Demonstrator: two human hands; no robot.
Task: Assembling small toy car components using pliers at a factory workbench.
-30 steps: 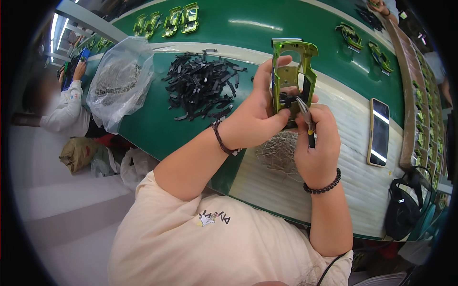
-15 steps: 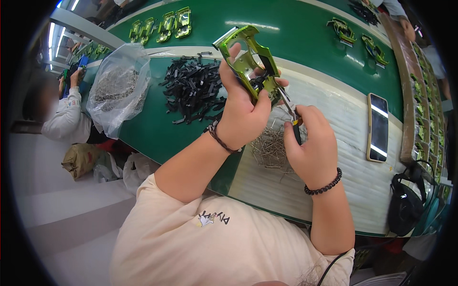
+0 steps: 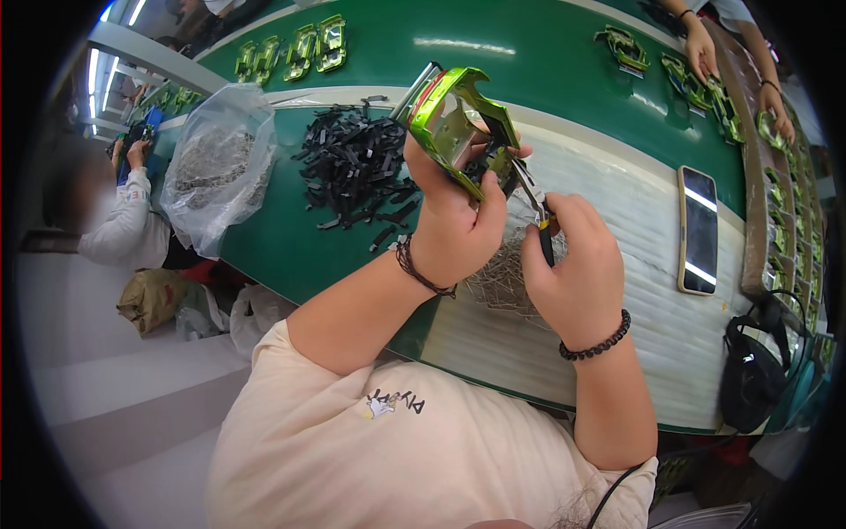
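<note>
On the head feed I have the left hand (image 3: 458, 229) closed around a glossy green plastic housing (image 3: 454, 137), thumb over its near end and fingers behind it. It is held up off the table, tilted, its far end leaning to my left, and dark parts sit inside its near end. My right hand (image 3: 577, 264) grips a pair of pliers (image 3: 545, 236) by the black-and-yellow handles; their metal nose points up into the lower right end of the piece. I can't tell from here whether the jaws are pinched on anything.

Just below the pliers I see a loose heap of thin metal pins (image 3: 502, 284) on a pale sheet (image 3: 634, 339), partly covered by the right hand. A phone (image 3: 699, 231) lies face up near the sheet's right side, with a black pouch (image 3: 749, 379) at the table edge below it. Left of the held piece, a pile of small black strips (image 3: 348, 163) lies on the green tabletop (image 3: 379, 57), and beyond it stands a clear plastic bag (image 3: 245, 104) with more pins in it. Four similar housings (image 3: 330, 46) line up at the upper left. At the upper right, a co-worker's hand (image 3: 701, 51) reaches over others beside a partitioned box (image 3: 756, 251).
</note>
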